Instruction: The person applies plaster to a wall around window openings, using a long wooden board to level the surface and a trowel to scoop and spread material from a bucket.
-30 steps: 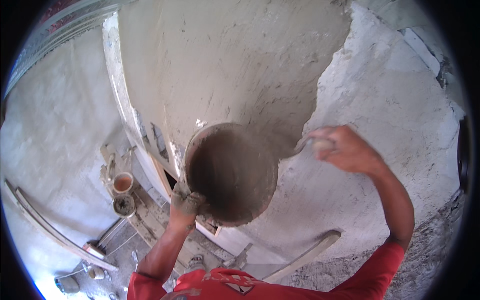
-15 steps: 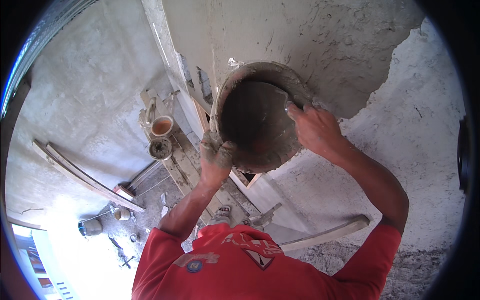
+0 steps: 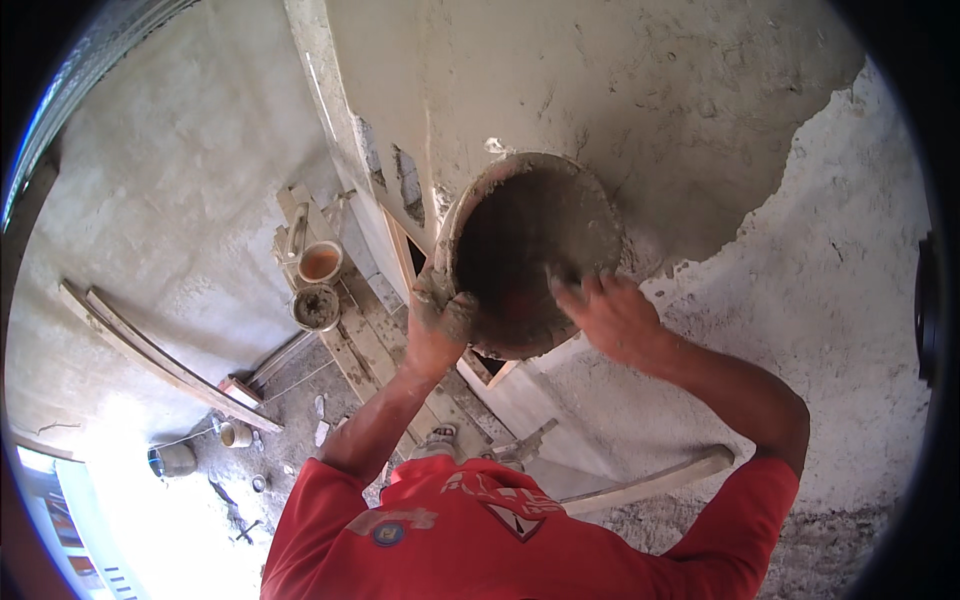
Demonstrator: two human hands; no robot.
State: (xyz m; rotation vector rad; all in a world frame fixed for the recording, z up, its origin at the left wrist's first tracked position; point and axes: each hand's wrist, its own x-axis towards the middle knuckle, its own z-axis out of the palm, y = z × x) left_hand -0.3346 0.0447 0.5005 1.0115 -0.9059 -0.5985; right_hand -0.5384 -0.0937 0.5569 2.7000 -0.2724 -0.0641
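A round, mortar-caked bucket [image 3: 598, 200] is held tilted up against the wall, its dark inside facing me. My left hand [image 3: 438, 328], smeared with mortar, is closed on the bucket's left rim with the thumb over the edge. My right hand [image 3: 622, 318] is at the lower right of the opening, fingers curled round the handle of a trowel [image 3: 557, 276]. The trowel is blurred, and its blade is lost in the dark of the bucket. Wet grey plaster [image 3: 690, 110] covers the wall above and behind the bucket, ending in a ragged edge against paler, rough wall [image 3: 820, 310].
Below left runs a plank platform [image 3: 375, 325], with my foot [image 3: 443, 434] on it. It carries a small orange-lined bucket [image 3: 320, 262], a mortar-filled bucket [image 3: 316, 308] and a handled tool [image 3: 297, 230]. Long boards [image 3: 165, 352] lean at the left wall; another board [image 3: 655, 476] lies lower right.
The bucket sits slightly lower and further right in view. My right hand has moved down from the rim's right side, and the trowel's metal neck, plain before, is now blurred inside the bucket.
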